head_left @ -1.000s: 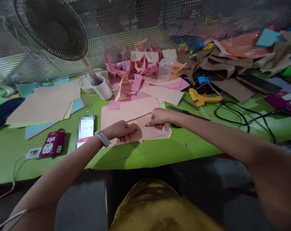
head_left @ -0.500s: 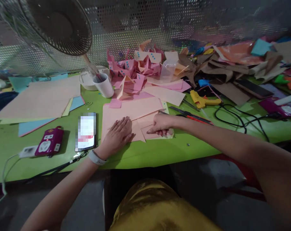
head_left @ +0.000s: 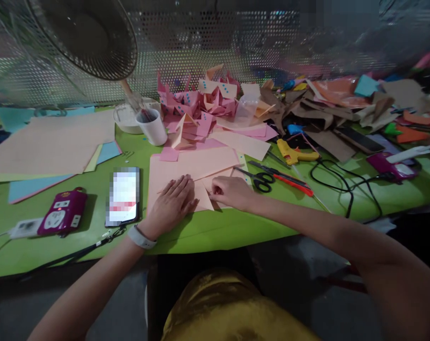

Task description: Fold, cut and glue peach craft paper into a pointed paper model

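My left hand [head_left: 174, 201] lies flat on a peach sheet of paper [head_left: 158, 173], its fingers stretched out and close together. To its right, my right hand [head_left: 232, 192] has its fingers curled in, with the fingertips at the edge of a pointed flap of peach paper [head_left: 203, 196]. The fingers partly hide what lies between them. Under and behind the hands are more layered peach sheets, one long strip [head_left: 207, 161] lying across them. Black-handled scissors [head_left: 262, 181] rest just right of my right hand, their blades over the paper.
Folded pink paper pieces [head_left: 189, 102] are heaped behind, beside a white cup [head_left: 152, 127] and a fan [head_left: 90, 38]. At left lie a phone [head_left: 122, 196], a purple power strip [head_left: 63, 210] and large sheets [head_left: 58, 142]. A yellow glue gun [head_left: 295, 152] and red cutter [head_left: 293, 183] lie right.
My right hand has drawn back toward the front edge and slightly left, its stretched finger now curled in. The scissors are uncovered. My left hand stays pressed on the paper.
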The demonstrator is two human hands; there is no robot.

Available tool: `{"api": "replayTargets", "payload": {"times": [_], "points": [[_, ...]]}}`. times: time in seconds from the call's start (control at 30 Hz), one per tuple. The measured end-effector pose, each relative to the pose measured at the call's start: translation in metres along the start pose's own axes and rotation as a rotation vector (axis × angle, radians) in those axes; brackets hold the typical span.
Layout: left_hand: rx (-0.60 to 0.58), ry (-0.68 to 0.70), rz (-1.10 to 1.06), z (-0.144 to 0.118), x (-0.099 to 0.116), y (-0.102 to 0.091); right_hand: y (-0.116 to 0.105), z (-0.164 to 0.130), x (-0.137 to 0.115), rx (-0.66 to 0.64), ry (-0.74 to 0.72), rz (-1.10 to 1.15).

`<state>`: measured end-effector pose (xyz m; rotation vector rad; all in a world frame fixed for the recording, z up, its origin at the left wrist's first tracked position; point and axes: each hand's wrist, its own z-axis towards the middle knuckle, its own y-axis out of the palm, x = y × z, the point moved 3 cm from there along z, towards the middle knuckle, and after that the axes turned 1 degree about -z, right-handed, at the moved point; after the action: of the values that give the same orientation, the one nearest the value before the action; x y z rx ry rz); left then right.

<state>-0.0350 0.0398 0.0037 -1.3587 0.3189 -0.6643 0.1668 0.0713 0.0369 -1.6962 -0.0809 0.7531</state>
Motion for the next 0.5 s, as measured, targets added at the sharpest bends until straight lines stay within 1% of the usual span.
{"api": "replayTargets", "payload": {"times": [0.03, 0.1, 0.2, 0.27, 0.37, 0.5], "points": [[-0.01, -0.003, -0.001, 0.0, 0.0, 0.0, 0.002, -0.002, 0.0, 0.047, -0.048, 0.008], [-0.026, -0.009, -0.005, 0.0, 0.0, -0.001, 0.006, -0.006, 0.001, 0.091, -0.127, 0.021], [-0.026, -0.007, -0.004, 0.0, 0.0, -0.002, 0.01, -0.006, 0.0, 0.111, -0.256, 0.032], [-0.019, 0.003, -0.005, -0.001, -0.001, -0.002, 0.011, -0.004, 0.0, 0.133, -0.294, 0.083], [-0.016, 0.025, -0.04, -0.003, -0.002, -0.003, 0.012, 0.001, 0.001, 0.167, -0.226, 0.17], [-0.026, 0.02, -0.079, -0.003, -0.001, -0.005, 0.015, 0.008, 0.002, 0.179, -0.1, 0.171]]}}
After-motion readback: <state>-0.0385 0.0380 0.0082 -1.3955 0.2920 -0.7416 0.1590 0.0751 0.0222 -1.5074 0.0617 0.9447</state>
